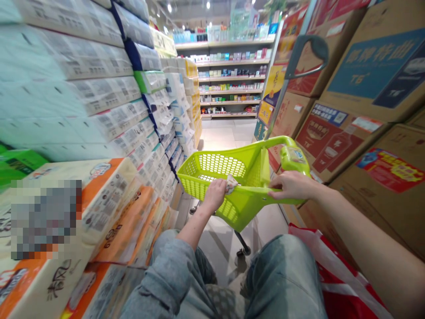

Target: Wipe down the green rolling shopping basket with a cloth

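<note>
A lime-green plastic shopping cart basket (pixel 245 206) on a wheeled metal frame stands in front of my knees. On its near rim, my left hand (pixel 215 195) is closed round a small crumpled whitish cloth or tissue (pixel 231 183), which lies against the rim. Farther right, my right hand (pixel 288 185) grips the rim below the cart's green handle (pixel 283 141), thumb and fingers on either side of the plastic. The part of the basket that shows holds nothing I can make out.
Stacked tissue packs (pixel 109 177) rise on the left. Cardboard cartons (pixel 372 88) and a grey metal handle (pixel 307 55) are at the right. A red and white bag (pixel 345 270) is beside my right knee. Stocked shelves (pixel 232 79) stand ahead, beyond the tiled floor.
</note>
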A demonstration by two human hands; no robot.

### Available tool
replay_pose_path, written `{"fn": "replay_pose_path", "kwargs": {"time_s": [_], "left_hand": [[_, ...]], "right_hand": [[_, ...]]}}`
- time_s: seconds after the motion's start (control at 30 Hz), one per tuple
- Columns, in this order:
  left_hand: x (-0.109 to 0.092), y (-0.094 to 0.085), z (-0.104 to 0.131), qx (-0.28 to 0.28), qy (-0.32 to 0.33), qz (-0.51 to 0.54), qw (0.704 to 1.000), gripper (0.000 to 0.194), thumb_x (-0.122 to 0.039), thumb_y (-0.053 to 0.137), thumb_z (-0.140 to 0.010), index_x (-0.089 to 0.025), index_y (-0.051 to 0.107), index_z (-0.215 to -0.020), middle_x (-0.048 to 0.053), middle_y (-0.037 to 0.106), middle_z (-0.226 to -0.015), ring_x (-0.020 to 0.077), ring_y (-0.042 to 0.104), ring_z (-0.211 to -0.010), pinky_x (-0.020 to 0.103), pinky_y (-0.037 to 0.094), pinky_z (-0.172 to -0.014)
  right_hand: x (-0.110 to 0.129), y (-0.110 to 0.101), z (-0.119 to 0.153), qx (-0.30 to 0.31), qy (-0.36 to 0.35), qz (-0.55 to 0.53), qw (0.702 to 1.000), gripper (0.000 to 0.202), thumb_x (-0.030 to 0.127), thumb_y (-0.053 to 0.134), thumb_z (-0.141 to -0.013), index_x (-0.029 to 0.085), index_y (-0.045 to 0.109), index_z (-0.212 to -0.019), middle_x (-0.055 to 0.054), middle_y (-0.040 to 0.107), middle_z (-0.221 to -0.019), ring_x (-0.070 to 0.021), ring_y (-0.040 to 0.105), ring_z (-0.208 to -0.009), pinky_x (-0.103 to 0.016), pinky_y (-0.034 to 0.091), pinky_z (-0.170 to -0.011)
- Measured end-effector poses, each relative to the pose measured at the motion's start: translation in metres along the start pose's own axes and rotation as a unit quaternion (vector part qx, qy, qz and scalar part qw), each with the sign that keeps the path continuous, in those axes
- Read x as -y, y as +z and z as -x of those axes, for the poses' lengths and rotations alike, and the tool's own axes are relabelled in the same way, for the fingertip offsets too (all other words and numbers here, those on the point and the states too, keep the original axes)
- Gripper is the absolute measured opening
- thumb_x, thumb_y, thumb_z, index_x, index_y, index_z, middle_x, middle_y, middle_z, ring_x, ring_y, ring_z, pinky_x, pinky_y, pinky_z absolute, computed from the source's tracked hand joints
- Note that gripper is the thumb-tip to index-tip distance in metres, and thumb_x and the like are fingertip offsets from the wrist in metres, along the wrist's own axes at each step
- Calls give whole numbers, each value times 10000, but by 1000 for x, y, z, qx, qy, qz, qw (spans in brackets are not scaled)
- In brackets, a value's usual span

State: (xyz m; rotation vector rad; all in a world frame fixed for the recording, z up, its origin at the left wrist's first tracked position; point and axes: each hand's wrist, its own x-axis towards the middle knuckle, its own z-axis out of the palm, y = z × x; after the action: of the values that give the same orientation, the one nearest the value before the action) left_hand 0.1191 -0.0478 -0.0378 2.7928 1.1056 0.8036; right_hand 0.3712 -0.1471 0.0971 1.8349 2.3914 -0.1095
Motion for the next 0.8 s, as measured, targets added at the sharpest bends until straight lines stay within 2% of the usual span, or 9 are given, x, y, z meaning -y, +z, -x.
{"fn": "replay_pose_path", "kwargs": {"time_s": [0.13,0.23,0.33,0.4,0.43,0.5,0.6,0.8], "left_hand": [[-9,3,2,-1,2,-7,1000,141,-122,390,-878,-179,515,-906,69,540,-893,211,477,-863,354,404,-815],[-12,4,2,-1,4,-24,1000,138,-129,390,-878,-177,515,-911,71,541,-892,214,476,-867,353,396,-814],[-16,5,3,1,-1,-42,999,118,-146,403,-881,-174,512,-916,68,546,-890,214,478,-869,351,395,-810],[-20,6,3,0,-4,-57,998,108,-166,407,-888,-174,510,-921,62,550,-892,212,482,-866,347,397,-802],[-22,6,3,-1,-5,-65,998,108,-176,406,-893,-174,510,-922,60,551,-892,211,484,-864,345,399,-796],[-25,6,3,-2,-6,-79,997,118,-190,396,-903,-173,510,-928,58,554,-890,210,489,-861,341,404,-786],[-29,8,3,-3,-6,-85,996,142,-189,382,-909,-170,514,-959,62,559,-890,209,499,-872,339,408,-801],[-23,7,7,-4,4,-69,998,153,-183,424,-893,-174,515,-1017,60,579,-927,205,513,-923,352,389,-890]], "right_hand": [[-8,1,1,5,18,-51,999,414,565,477,-797,254,709,-940,-22,700,-757,-170,616,-678,-243,336,-562],[0,4,-6,-40,38,-78,995,512,611,407,-832,237,663,-1072,-26,702,-763,-174,624,-700,-247,355,-580],[17,12,-22,-118,66,-49,990,485,564,349,-879,227,676,-1002,-37,700,-784,-176,621,-718,-252,357,-595],[27,18,-36,-134,58,-50,988,462,530,339,-895,228,684,-952,-44,704,-828,-169,621,-745,-245,367,-612],[30,22,-43,-122,47,-53,990,458,528,343,-893,229,688,-939,-49,705,-852,-171,622,-762,-243,374,-619],[31,28,-54,-58,35,-51,996,491,558,341,-882,228,703,-907,-65,708,-871,-186,629,-781,-248,387,-619],[23,34,-61,24,33,-57,998,557,606,313,-869,228,720,-902,-79,712,-879,-207,639,-791,-259,407,-617],[13,29,-52,6,19,-101,995,504,569,344,-872,240,709,-983,-53,719,-908,-200,638,-812,-251,437,-675]]}}
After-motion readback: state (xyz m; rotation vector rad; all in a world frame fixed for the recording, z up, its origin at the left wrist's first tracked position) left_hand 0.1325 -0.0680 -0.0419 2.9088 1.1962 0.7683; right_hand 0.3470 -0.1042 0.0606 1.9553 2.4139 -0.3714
